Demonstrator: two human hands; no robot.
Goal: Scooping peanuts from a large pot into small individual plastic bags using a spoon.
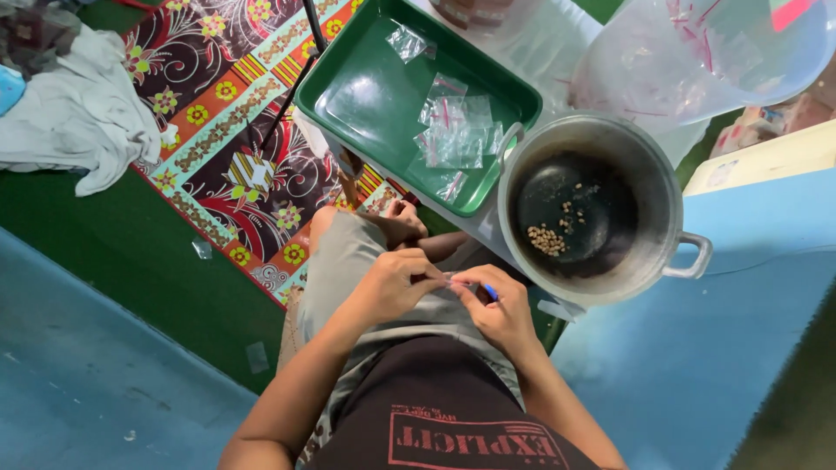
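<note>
My left hand [396,283] and my right hand [498,309] meet over my lap, and both pinch a small clear plastic bag [459,284] between the fingertips. A blue bit [490,292] shows at my right fingers; what it is I cannot tell. Just beyond my hands stands a metal pot [649,183] with a dark inside and a small heap of pale seeds [547,239] at its bottom. A green tray [348,96] further off holds several small clear zip bags [455,130].
A large clear plastic bag [697,52] lies behind the pot. A light-blue box [749,235] stands at the right. A patterned mat [235,113] covers the green floor, with a heap of grey cloth [74,104] at the upper left. A black tripod leg [287,96] crosses the mat.
</note>
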